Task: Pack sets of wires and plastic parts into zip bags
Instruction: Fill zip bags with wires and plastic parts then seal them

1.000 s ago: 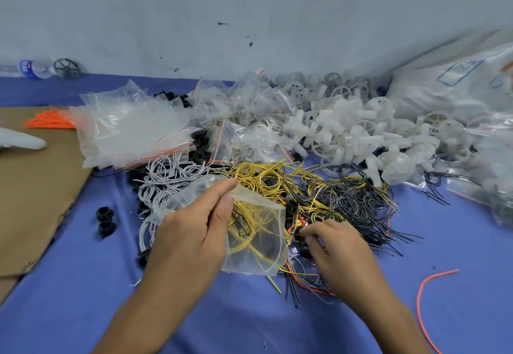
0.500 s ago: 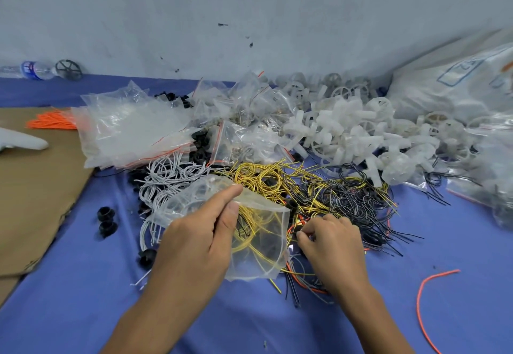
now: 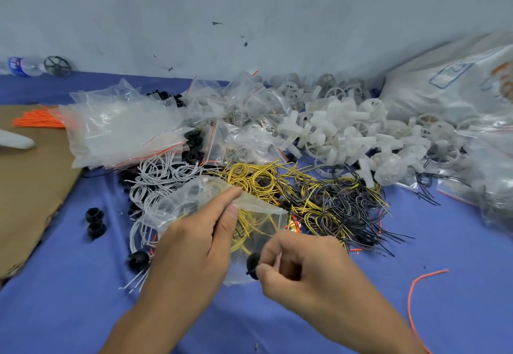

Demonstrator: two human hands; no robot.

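My left hand (image 3: pixel 194 245) pinches the upper edge of a clear zip bag (image 3: pixel 258 229) and holds it up over the blue cloth; yellow wire shows through the bag. My right hand (image 3: pixel 299 267) is closed around a small black plastic part (image 3: pixel 253 263) right beside the bag's lower right side. Behind the bag lie piles of white wires (image 3: pixel 158 179), yellow wires (image 3: pixel 258 179) and black wires (image 3: pixel 341 204). White plastic parts (image 3: pixel 347 134) are heaped further back on the right.
A stack of empty zip bags (image 3: pixel 116 131) lies at back left, beside brown cardboard (image 3: pixel 30 176) with orange wires (image 3: pixel 39 118). Loose black parts (image 3: pixel 95 220) sit on the cloth at left. A single orange wire (image 3: pixel 416 290) curls at right. Large filled bags (image 3: pixel 458 81) line the right edge.
My right hand has pulled back from the wire pile toward me and now carries a black part next to the bag. The left hand keeps holding the bag in about the same place.
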